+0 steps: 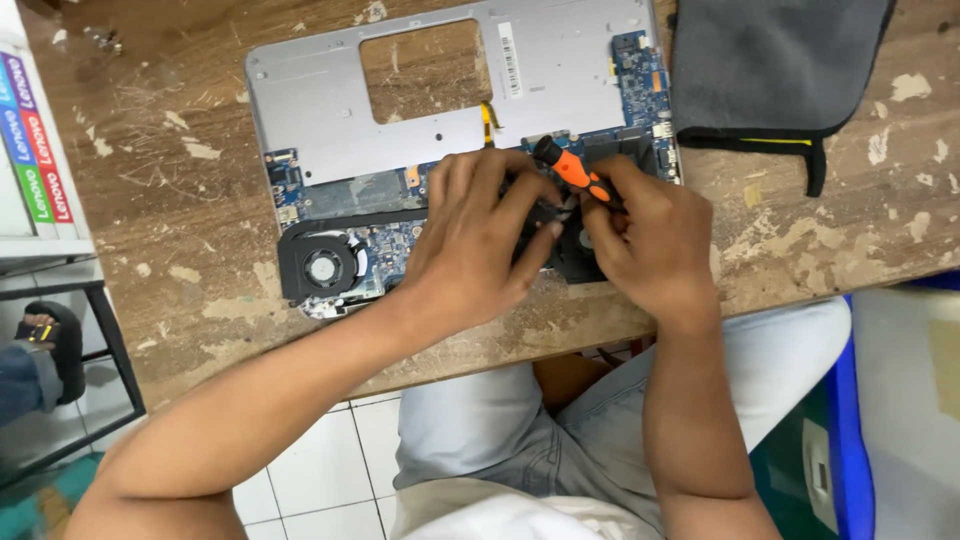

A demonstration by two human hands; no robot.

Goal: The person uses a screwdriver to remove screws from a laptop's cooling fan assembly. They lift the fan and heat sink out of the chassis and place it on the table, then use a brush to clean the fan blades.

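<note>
- The right hand [648,235] is gripping a small screwdriver [575,172] with an orange and black handle; the fingers are curling tightly round it, and the handle is tilting up and away toward the left; the tip is hidden between the two hands.
- The left hand [478,240] is lying palm down on the opened laptop [440,110], fingers bent and narrow, the fingertips [548,228] pressing down just beside the screwdriver; whether it is pinching anything underneath, I cannot tell.
- The laptop is sitting upside down on the worn wooden table [180,200], its grey inner frame showing a rectangular cut-out; the blue circuit board [645,85] is showing along the right and near edges.
- A round black fan [322,266] is sitting at the near left corner of the laptop, just left of the left wrist.
- A dark grey cloth [770,65] is lying on the table to the right of the laptop, close beside it.
</note>
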